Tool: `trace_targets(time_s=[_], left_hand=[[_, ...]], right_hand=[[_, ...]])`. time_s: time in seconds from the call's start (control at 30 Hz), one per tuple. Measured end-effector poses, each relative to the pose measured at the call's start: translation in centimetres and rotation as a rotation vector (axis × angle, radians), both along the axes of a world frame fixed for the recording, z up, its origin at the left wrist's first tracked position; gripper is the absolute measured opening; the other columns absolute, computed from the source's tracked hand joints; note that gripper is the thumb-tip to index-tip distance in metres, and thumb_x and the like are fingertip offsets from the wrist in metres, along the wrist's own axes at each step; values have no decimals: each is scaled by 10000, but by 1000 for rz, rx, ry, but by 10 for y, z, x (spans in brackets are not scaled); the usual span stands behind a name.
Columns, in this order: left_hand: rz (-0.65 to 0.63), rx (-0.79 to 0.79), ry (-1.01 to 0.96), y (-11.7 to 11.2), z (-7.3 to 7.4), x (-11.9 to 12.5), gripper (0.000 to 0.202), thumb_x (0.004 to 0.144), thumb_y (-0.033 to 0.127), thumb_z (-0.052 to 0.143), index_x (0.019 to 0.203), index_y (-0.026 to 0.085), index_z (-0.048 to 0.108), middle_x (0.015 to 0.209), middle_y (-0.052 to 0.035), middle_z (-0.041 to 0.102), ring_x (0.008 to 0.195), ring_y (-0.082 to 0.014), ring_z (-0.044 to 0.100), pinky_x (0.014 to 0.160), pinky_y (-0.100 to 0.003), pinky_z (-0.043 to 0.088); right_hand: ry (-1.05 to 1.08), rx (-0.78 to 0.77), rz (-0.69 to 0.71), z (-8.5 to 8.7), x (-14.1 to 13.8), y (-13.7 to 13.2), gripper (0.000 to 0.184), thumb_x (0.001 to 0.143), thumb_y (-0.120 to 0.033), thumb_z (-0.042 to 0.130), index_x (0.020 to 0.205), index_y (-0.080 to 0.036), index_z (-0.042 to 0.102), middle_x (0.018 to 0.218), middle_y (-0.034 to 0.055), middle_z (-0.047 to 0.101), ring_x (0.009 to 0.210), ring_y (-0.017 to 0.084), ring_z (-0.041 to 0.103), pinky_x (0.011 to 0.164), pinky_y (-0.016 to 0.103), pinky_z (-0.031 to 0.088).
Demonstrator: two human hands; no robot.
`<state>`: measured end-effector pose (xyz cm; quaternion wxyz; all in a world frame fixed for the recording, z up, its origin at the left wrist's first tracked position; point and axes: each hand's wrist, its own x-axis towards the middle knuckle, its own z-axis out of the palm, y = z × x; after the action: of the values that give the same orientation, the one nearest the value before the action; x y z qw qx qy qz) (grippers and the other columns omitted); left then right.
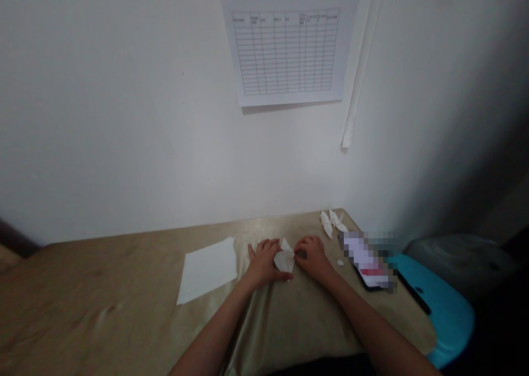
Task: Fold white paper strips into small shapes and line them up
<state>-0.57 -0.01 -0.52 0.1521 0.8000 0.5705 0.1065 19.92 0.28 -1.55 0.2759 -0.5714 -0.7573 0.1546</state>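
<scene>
A small folded piece of white paper lies on the brown-covered table between my hands. My left hand grips its left side, thumb along the near edge and fingers at the far side. At the paper's right edge, my right hand pinches it between thumb and fingertips. One pointed corner of the paper sticks up toward the wall. To the left of my left hand rests a stack of white paper sheets with a torn right edge.
Several small folded paper pieces sit at the back right corner. A paper scrap and a phone, its screen blurred, lie right of my hands. Beyond the table's right edge is a turquoise object. A printed table sheet hangs on the wall.
</scene>
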Motion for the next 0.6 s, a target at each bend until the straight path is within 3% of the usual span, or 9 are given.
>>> trace_targets(time_s=[0.17,0.4,0.6], left_hand=[[-11,23,-17,-2,-1,0,830,598,651,800,1315,307,563,1568,-69,431,1469,-400,280,1119,-802,-40],[44,83,-32,-5,-3,8,724,732,593,729,1371,313,536,1530,-87,479,1442,-385,328,1114,-803,-46],[56,71,-32,-3,-5,9,820,679,600,763,1403,305,515,1525,-93,479,1436,-409,328,1095,-826,-33]], right_hand=[[9,35,37,-3,1,2,122,806,-192,679,903,-218,747,1054,67,679,1119,248,508,1063,421,304],[22,72,78,-8,5,5,115,826,-269,724,932,-236,750,1076,63,678,1134,254,509,1054,416,322],[17,79,63,-12,5,9,96,839,-314,734,887,-232,747,1041,68,682,1100,256,524,1026,419,342]])
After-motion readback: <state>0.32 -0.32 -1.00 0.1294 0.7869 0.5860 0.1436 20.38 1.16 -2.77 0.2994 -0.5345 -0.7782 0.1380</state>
